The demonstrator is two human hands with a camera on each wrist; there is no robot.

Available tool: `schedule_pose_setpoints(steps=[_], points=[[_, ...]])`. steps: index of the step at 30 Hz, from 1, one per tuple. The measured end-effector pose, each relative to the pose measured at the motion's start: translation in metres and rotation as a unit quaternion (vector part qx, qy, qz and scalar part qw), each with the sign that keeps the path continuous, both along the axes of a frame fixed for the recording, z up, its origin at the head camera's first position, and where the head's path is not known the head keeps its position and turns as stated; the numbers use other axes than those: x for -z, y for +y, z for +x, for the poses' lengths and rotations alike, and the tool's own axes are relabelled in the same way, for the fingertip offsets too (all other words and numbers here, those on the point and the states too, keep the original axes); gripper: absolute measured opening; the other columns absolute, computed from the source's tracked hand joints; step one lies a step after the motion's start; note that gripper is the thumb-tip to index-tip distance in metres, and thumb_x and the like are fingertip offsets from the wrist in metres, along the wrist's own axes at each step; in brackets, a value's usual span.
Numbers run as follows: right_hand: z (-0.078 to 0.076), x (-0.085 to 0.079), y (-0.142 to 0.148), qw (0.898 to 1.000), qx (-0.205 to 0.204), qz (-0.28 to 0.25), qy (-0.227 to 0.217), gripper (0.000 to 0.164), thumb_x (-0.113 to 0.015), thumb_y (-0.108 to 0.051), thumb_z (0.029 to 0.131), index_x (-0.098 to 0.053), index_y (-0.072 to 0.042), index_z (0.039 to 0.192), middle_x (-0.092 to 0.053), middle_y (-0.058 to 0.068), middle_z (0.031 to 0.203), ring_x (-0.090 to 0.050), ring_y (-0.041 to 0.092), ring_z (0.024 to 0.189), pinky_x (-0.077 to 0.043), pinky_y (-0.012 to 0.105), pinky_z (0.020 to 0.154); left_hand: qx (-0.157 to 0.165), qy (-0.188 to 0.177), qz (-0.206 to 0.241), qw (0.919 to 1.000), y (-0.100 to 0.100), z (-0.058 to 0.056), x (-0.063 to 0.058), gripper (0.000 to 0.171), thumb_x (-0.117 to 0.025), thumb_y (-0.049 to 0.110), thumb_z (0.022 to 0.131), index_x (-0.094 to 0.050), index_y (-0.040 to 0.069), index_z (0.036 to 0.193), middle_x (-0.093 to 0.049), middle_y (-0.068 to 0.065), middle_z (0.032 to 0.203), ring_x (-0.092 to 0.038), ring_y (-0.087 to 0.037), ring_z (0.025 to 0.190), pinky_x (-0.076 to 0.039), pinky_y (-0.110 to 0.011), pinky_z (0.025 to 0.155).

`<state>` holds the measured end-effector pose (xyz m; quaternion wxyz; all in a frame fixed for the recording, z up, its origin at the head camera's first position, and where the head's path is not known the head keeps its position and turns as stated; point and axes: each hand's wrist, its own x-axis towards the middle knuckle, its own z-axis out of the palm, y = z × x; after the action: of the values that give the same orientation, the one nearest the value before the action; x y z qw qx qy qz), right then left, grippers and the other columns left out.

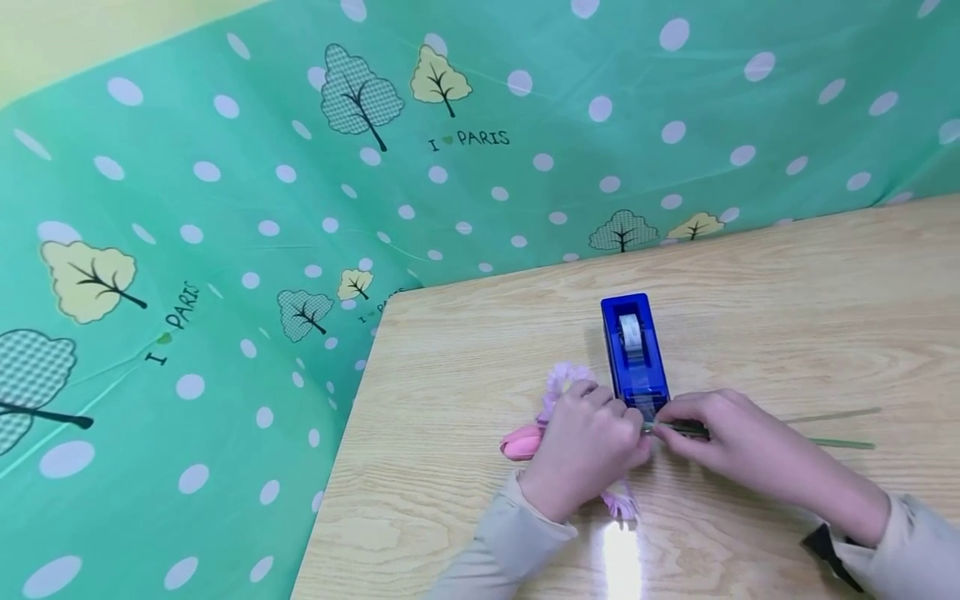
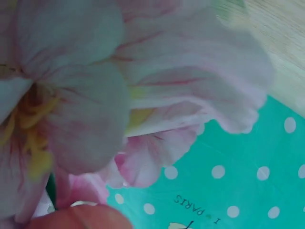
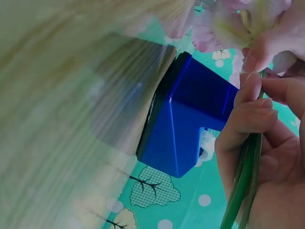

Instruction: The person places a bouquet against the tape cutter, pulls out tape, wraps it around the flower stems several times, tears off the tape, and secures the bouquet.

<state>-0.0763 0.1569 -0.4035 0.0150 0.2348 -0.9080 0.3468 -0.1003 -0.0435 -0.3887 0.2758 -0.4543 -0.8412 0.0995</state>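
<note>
Your L hand (image 1: pixel 588 442) & R hand (image 1: pixel 720 429) both pinch the stems (image 3: pixel 246 171) below the blooms (image 1: pixel 520 442), by the dispenser (image 1: pixel 645 378), prob. mid-taping, so next move likely calls for L holding firm, R winding tape (image 1: pixel 632 333) snugly.

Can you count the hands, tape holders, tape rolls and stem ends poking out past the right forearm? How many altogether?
Left hand and right hand: 2
Tape holder: 1
Tape roll: 1
Stem ends past the right forearm: 2
Total: 6
</note>
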Motion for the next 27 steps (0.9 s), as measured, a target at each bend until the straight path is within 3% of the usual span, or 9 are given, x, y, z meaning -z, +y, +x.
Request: schedule_pose_setpoints(steps=[6, 11, 15, 17, 21, 23, 27], points=[[0.002, -0.004, 0.001, 0.997, 0.001, 0.041, 0.07, 0.008, -0.074, -0.017, 0.087, -0.075, -0.022, 0.093, -0.071, -0.015, 0.089, -0.067, 0.004, 0.08, -0.057, 0.03, 0.068, 0.032, -0.002, -0.016, 0.9994, -0.001, 0.001, -0.001, 0.036, -0.062, 0.034, 0.093, -0.061, 0.026, 0.057, -0.06, 0.015, 0.058, -0.049, -0.004, 0.055, -0.041, -0.017, 0.056], [0.002, -0.002, 0.003, 0.989, -0.02, 0.061, 0.133, 0.015, -0.078, -0.014, 0.08, -0.073, -0.02, 0.093, -0.067, -0.015, 0.086, -0.055, -0.004, 0.068, -0.05, 0.023, 0.058, 0.046, 0.006, -0.019, 0.9987, 0.0, 0.0, 0.0, 0.037, -0.061, 0.03, 0.094, -0.059, 0.026, 0.057, -0.06, 0.015, 0.059, -0.052, -0.004, 0.057, -0.045, -0.018, 0.059], [0.001, 0.0, 0.001, 0.986, -0.013, 0.068, 0.149, 0.016, -0.08, -0.012, 0.078, -0.071, -0.02, 0.089, -0.066, -0.016, 0.082, -0.054, -0.003, 0.065, -0.048, 0.024, 0.055, 0.052, 0.012, -0.01, 0.9985, -0.001, 0.0, -0.001, 0.038, -0.062, 0.03, 0.093, -0.056, 0.025, 0.056, -0.058, 0.013, 0.057, -0.052, -0.004, 0.057, -0.045, -0.019, 0.061], [0.001, 0.001, 0.0, 0.99, -0.007, 0.061, 0.124, 0.013, -0.079, -0.014, 0.08, -0.072, -0.019, 0.09, -0.068, -0.014, 0.082, -0.055, -0.003, 0.066, -0.049, 0.024, 0.056, 0.053, 0.014, -0.004, 0.9985, -0.001, 0.0, -0.001, 0.038, -0.062, 0.031, 0.093, -0.057, 0.024, 0.057, -0.059, 0.013, 0.058, -0.053, -0.005, 0.058, -0.046, -0.019, 0.063], [-0.002, 0.0, 0.002, 1.0, -0.026, -0.002, -0.01, 0.011, -0.072, -0.023, 0.091, -0.074, -0.016, 0.1, -0.071, -0.012, 0.089, -0.053, -0.005, 0.068, -0.049, 0.021, 0.059, 0.051, 0.021, 0.0, 0.9985, -0.002, 0.0, -0.002, 0.034, -0.064, 0.036, 0.094, -0.066, 0.023, 0.062, -0.066, 0.014, 0.064, -0.058, -0.004, 0.061, -0.049, -0.019, 0.071], [-0.005, -0.002, 0.005, 0.994, -0.046, -0.056, -0.086, 0.018, -0.066, -0.025, 0.096, -0.073, -0.013, 0.107, -0.071, -0.008, 0.091, -0.057, -0.002, 0.071, -0.051, 0.023, 0.061, 0.051, 0.021, -0.001, 0.9985, -0.003, 0.0, -0.002, 0.031, -0.065, 0.036, 0.094, -0.07, 0.024, 0.066, -0.068, 0.014, 0.066, -0.059, -0.003, 0.063, -0.049, -0.019, 0.075], [-0.012, -0.002, 0.01, 0.965, -0.075, -0.151, -0.202, 0.022, -0.06, -0.022, 0.1, -0.071, -0.007, 0.111, -0.071, 0.002, 0.088, -0.064, 0.009, 0.072, -0.054, 0.027, 0.06, 0.055, 0.018, 0.004, 0.9983, -0.004, -0.001, -0.001, 0.031, -0.065, 0.036, 0.094, -0.071, 0.026, 0.066, -0.067, 0.015, 0.064, -0.058, -0.003, 0.061, -0.049, -0.019, 0.077]])
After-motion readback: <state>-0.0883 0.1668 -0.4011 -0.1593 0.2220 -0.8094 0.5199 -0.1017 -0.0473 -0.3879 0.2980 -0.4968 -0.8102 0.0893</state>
